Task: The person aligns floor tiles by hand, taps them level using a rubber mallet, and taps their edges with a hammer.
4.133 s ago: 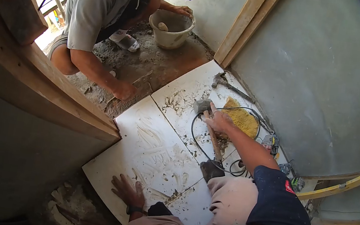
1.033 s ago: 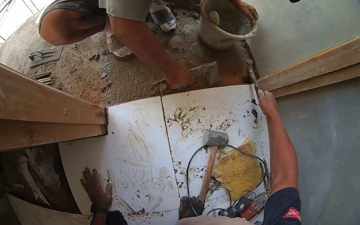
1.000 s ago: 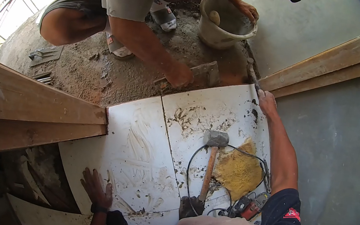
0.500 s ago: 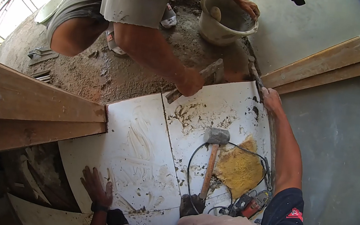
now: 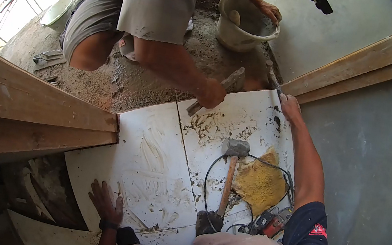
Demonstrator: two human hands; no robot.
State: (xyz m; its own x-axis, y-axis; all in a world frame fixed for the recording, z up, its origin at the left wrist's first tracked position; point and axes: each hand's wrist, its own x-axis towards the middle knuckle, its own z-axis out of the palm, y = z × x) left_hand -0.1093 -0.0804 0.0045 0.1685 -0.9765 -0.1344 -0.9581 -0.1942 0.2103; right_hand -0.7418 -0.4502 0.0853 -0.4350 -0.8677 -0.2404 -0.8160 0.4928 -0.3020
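My left hand (image 5: 107,204) lies flat with spread fingers on the smeared white floor tiles (image 5: 154,136). By the right wall, my right hand (image 5: 289,107) grips a narrow bar-like tool (image 5: 275,77) with a rounded end, at the tile's far corner. Its exact kind is hard to make out. A rubber mallet (image 5: 236,148) with a wooden handle rests on the tiles between my hands. Beside it are a yellow sponge-like slab (image 5: 262,182) and a red angle grinder (image 5: 274,227) with a looped black cord.
Across from me a co-worker's hand (image 5: 211,93) holds a mortar-caked flat tool (image 5: 232,79); their other hand (image 5: 270,12) is on a bucket (image 5: 238,33). Wet mortar (image 5: 96,86) borders the tiles. Wooden door frame parts (image 5: 43,106) stand left and right (image 5: 354,67).
The co-worker's arm and body have shifted slightly to the right. My right hand and its tool have moved slightly left. My left hand stays in place.
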